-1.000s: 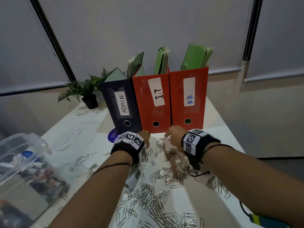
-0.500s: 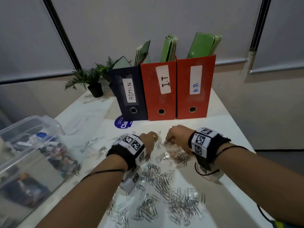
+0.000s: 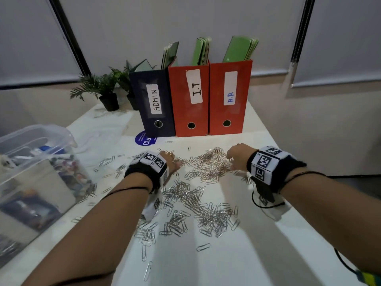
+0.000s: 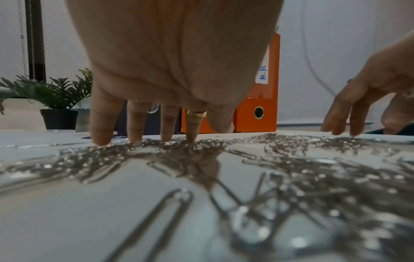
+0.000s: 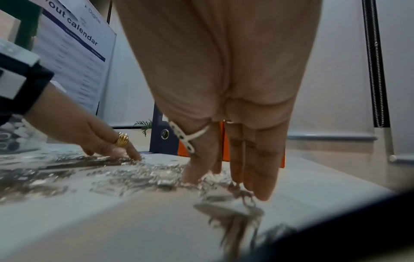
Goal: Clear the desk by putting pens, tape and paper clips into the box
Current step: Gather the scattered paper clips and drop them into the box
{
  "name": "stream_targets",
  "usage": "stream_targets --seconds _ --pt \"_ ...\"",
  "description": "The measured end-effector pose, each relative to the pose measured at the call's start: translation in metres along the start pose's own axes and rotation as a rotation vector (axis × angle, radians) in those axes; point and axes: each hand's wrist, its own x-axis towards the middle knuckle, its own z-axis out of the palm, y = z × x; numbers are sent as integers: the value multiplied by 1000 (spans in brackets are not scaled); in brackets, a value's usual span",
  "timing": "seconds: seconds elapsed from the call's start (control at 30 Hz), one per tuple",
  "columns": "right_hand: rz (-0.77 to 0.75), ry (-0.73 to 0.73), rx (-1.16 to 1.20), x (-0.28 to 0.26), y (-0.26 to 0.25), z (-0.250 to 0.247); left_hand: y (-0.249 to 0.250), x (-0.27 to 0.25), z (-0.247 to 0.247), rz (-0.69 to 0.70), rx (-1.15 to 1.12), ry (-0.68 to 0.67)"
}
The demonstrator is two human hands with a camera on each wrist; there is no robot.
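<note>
Several silver paper clips (image 3: 198, 201) lie scattered over the white desk (image 3: 257, 254), with a denser copper-tinted heap (image 3: 212, 165) between my hands. My left hand (image 3: 172, 162) has straight fingers pointing down, its fingertips (image 4: 102, 140) touching clips (image 4: 179, 150). My right hand (image 3: 237, 156) also has straight fingers, their tips (image 5: 262, 193) on the clips (image 5: 156, 177) at the heap's right edge. The clear plastic box (image 3: 41, 145) stands at the left, holding pens and small items. Neither hand holds anything.
Three file boxes marked ADMIN (image 3: 154, 104), I.T (image 3: 190, 100) and H.R (image 3: 228, 98) stand behind the clips. Small potted plants (image 3: 103, 89) sit at the back left. The desk's right edge (image 3: 284, 162) runs close beside my right wrist.
Both hands have drawn back toward me from the file boxes and spread apart. The fingers went from bunched to straight on the clips, and the clip heap lies more spread out.
</note>
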Motion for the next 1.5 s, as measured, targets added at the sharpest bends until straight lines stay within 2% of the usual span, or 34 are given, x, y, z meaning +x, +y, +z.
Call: stream_targets --seconds 0.07,0.17,0.3,0.43,0.57,0.67,0.83,1.03,1.27,1.5 --pt "19 -16 -59 -4 -4 9 2 -2 1 50 41 9" --pt "8 39 -55 -3 -16 15 11 -14 5 140 69 36" --pt "-46 88 -26 9 -34 14 21 -26 12 208 -15 20" --pt "-20 165 87 28 -36 7 20 -27 7 190 -51 61" --pt "-23 111 182 41 -36 5 18 -21 2 172 -87 30" --pt "-44 72 117 49 -42 11 21 -17 4 158 -76 15" --pt "-86 98 78 55 -49 11 21 -14 4 149 -97 -6" --pt "-97 220 95 47 -51 4 25 -16 4 119 -96 3" --pt "-104 280 145 41 -54 0 19 -18 -4 105 -114 63" --pt "-172 318 226 28 -66 -24 -10 -29 -38 98 -182 272"
